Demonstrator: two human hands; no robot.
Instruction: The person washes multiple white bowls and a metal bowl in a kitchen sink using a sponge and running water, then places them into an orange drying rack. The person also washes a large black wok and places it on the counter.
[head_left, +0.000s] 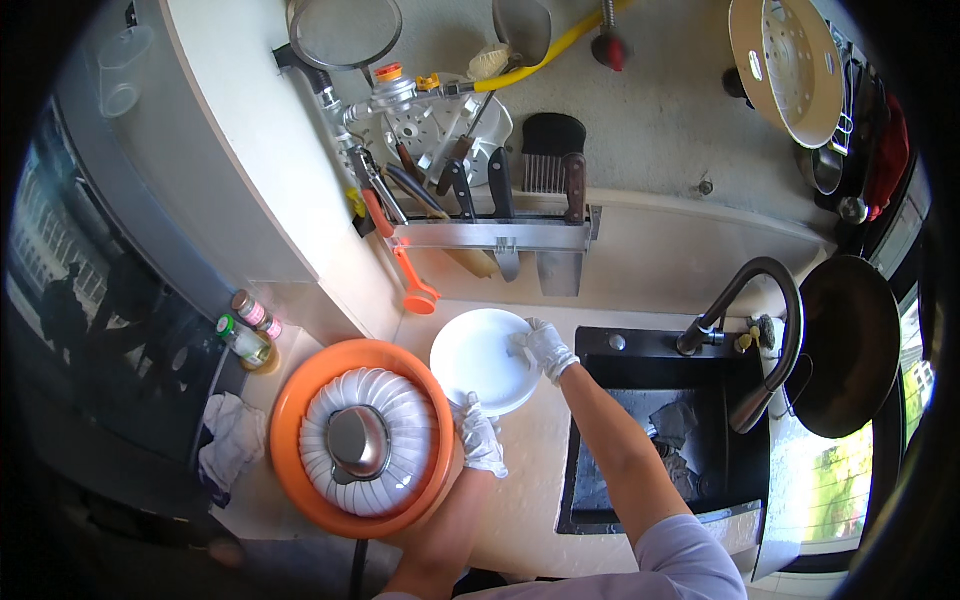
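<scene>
A round white plate (480, 360) lies before me, level or nearly so, just above or on the counter. A doubled rim at its near edge hints at another plate beneath, but I cannot tell. My left hand (480, 439), in a thin white glove, grips the near edge with the thumb on top. My right hand (551, 350), gloved likewise, holds the right edge, fingers reaching over the rim. Left of the plate stands an orange basin (283, 420). Inside it a ring of overlapping white dishes (416, 427) circles a shiny metal vessel (360, 442).
Right of my hands is a black sink (731, 465) with dark cloths (675, 427) inside and a curved faucet (787, 322) over it. A wok (847, 345) leans beyond. Knives hang in a wall rack (491, 235). Two seasoning bottles (251, 330) and a white cloth (232, 435) lie left.
</scene>
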